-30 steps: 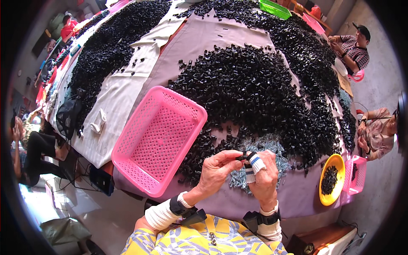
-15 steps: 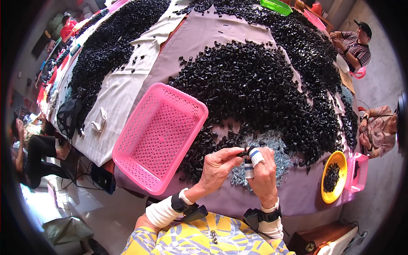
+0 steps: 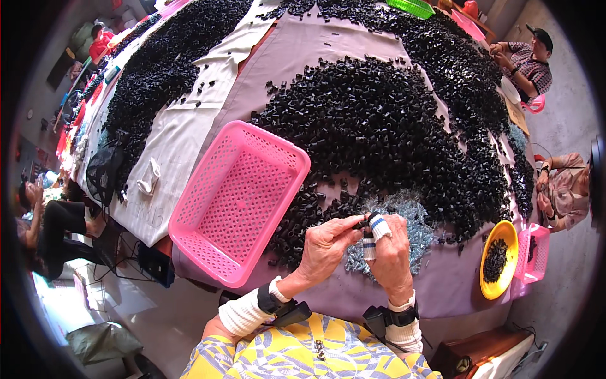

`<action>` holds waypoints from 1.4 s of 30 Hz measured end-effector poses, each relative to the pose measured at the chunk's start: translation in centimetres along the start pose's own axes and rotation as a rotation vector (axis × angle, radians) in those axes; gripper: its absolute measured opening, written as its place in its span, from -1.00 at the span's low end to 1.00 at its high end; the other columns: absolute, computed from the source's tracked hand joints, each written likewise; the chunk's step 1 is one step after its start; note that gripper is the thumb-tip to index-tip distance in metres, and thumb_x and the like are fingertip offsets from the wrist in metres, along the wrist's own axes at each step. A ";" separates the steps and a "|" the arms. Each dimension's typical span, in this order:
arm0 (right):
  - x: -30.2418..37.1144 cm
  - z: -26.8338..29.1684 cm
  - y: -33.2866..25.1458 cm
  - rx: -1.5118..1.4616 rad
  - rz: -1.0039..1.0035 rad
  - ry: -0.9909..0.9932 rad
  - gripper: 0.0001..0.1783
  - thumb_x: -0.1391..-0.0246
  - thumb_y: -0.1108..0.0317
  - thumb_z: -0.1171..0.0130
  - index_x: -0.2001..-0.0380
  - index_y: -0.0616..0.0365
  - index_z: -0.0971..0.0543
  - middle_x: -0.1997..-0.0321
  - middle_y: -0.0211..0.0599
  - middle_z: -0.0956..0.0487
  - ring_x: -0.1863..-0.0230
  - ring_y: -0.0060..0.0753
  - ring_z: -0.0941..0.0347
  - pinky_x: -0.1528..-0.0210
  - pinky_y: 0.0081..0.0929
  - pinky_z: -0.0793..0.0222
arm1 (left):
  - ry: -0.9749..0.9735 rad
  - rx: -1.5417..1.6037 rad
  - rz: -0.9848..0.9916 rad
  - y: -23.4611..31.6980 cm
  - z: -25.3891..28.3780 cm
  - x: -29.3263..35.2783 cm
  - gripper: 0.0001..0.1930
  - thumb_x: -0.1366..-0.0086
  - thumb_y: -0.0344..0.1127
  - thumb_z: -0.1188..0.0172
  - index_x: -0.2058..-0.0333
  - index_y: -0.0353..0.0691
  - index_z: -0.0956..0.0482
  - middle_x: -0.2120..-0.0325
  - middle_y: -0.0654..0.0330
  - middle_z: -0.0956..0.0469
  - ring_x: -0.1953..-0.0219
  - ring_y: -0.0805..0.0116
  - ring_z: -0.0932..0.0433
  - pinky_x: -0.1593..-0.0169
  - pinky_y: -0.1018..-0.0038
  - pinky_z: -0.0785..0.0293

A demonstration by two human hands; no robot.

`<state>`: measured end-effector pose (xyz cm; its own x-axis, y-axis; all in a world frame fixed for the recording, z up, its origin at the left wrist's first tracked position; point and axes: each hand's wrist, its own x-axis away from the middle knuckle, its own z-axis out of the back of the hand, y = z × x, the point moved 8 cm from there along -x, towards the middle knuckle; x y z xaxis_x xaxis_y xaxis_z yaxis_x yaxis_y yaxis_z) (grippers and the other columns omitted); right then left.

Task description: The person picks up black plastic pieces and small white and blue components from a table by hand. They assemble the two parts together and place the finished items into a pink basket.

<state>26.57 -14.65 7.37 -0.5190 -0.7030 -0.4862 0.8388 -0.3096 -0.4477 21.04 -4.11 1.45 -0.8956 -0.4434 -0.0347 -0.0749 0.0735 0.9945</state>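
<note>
My left hand [image 3: 325,252] is closed, thumb and forefinger pinching a small black plastic piece [image 3: 364,223] that shows only in part. My right hand [image 3: 391,256] meets it at the fingertips. Its fingers are curled, two of them wrapped in white bands with blue stripes, and whatever they grip is hidden. Behind and beneath the right hand lies a pile of small, shiny, pale blue-silver parts [image 3: 413,227]. Past it spreads a large heap of black plastic pieces [image 3: 360,120]. An oblong pink plastic basket [image 3: 183,218] with nothing in it stands left of my hands.
To the right, a yellow bowl [image 3: 515,256] holds some black pieces, beside a small pink basket [image 3: 536,252]. A white glove [image 3: 149,177] lies on the cloth at left. A green basket [image 3: 411,7] sits at the far edge. Other people sit around the table.
My hands stay together at nearly the same spot, with only slight finger movement. The view has shifted a little. People at the sides have moved their arms slightly.
</note>
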 end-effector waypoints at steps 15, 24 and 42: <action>0.4 -0.5 0.4 0.012 0.131 -0.055 -0.57 0.36 0.54 -0.19 0.26 0.42 -0.44 0.29 0.02 -0.41 0.22 0.06 -0.38 0.04 -0.03 -0.29 | 0.009 -0.156 -0.129 0.7 0.1 0.0 -0.64 -0.16 -0.67 -0.15 0.06 -0.29 -0.61 0.41 0.22 -0.60 0.38 0.56 -0.56 0.26 0.65 -0.49; 0.3 -1.1 0.2 0.022 0.179 -0.079 -0.55 0.41 0.57 -0.17 0.28 0.47 -0.45 0.29 0.03 -0.42 0.22 0.05 -0.39 0.03 -0.05 -0.31 | 0.019 -0.194 -0.150 0.4 0.4 -0.1 -0.64 -0.15 -0.69 -0.15 0.07 -0.30 -0.61 0.39 0.19 -0.61 0.37 0.53 -0.58 0.25 0.63 -0.51; -0.7 -1.2 0.0 0.039 0.100 -0.195 -0.61 0.38 0.48 -0.23 0.32 0.33 -0.49 0.37 -0.10 -0.47 0.25 -0.05 -0.41 -0.02 -0.14 -0.25 | -0.041 0.323 0.324 -3.0 0.0 -0.1 -0.76 -0.28 -0.44 -0.19 0.10 -0.37 -0.61 0.28 0.23 -0.64 0.27 0.57 -0.56 0.14 0.64 -0.50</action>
<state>26.72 -13.41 6.80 -0.3942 -0.8411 -0.3704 0.8922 -0.2537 -0.3736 21.33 -4.32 -1.52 -0.9114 -0.3165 0.2630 0.0853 0.4799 0.8731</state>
